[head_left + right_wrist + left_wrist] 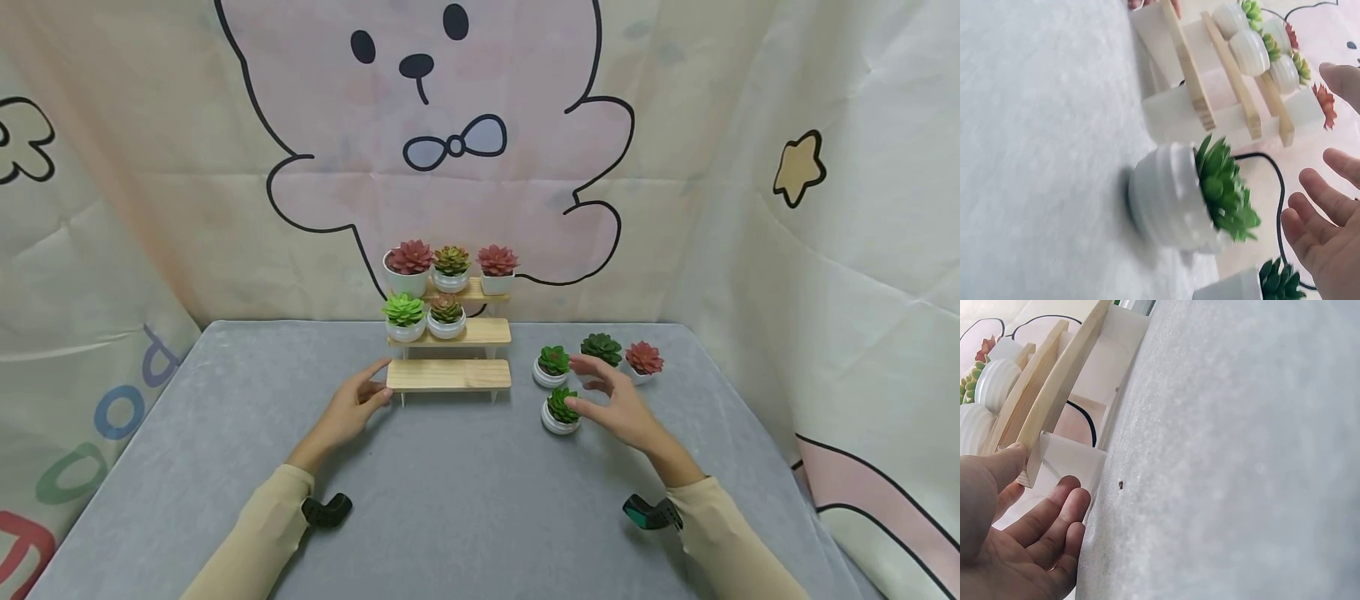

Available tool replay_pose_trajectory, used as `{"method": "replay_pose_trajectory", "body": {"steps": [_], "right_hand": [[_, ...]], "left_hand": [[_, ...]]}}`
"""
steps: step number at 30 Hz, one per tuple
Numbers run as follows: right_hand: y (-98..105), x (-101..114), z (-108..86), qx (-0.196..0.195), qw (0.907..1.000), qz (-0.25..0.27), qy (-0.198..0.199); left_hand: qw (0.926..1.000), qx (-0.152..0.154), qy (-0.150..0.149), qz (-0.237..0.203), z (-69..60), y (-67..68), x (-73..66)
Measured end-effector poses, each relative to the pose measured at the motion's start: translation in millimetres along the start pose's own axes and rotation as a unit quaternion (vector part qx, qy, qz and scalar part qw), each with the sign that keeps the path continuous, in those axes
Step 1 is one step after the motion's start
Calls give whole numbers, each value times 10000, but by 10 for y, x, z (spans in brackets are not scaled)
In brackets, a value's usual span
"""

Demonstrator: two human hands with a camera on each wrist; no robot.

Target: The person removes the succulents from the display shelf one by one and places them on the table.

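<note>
A three-tier wooden plant stand (448, 375) stands at the back of the table. My left hand (348, 408) holds the left end of its lowest board; in the left wrist view the thumb (1007, 464) touches the board's end and the other fingers are loosely bent. Beside two green potted succulents, a front one (561, 412) and a rear one (552, 367), my right hand (618, 408) hovers with fingers spread. From the right wrist, a green succulent in a white ribbed pot (1172, 194) appears apart from the fingers.
On the upper tiers sit several potted succulents, including a bright green one (405, 317) and a red one (498, 268). Behind my right hand are a dark green succulent (601, 348) and a red succulent (644, 360). A printed curtain (690, 208) hangs behind the grey table (450, 517).
</note>
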State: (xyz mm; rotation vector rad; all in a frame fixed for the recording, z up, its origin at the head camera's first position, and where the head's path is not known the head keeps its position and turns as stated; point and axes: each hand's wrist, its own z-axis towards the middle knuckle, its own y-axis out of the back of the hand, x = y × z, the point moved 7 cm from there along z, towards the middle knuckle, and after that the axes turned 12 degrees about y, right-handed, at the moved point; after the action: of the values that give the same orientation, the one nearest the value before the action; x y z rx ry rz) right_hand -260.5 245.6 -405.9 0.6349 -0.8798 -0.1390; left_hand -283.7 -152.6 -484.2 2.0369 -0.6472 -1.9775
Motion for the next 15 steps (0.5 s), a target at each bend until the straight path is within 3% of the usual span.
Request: {"method": "replay_pose_trajectory", "body": {"steps": [15], "right_hand": [[-317, 182, 430, 225, 9992, 333, -73]], "left_hand": [[10000, 15, -1, 14, -3, 2, -9]]}}
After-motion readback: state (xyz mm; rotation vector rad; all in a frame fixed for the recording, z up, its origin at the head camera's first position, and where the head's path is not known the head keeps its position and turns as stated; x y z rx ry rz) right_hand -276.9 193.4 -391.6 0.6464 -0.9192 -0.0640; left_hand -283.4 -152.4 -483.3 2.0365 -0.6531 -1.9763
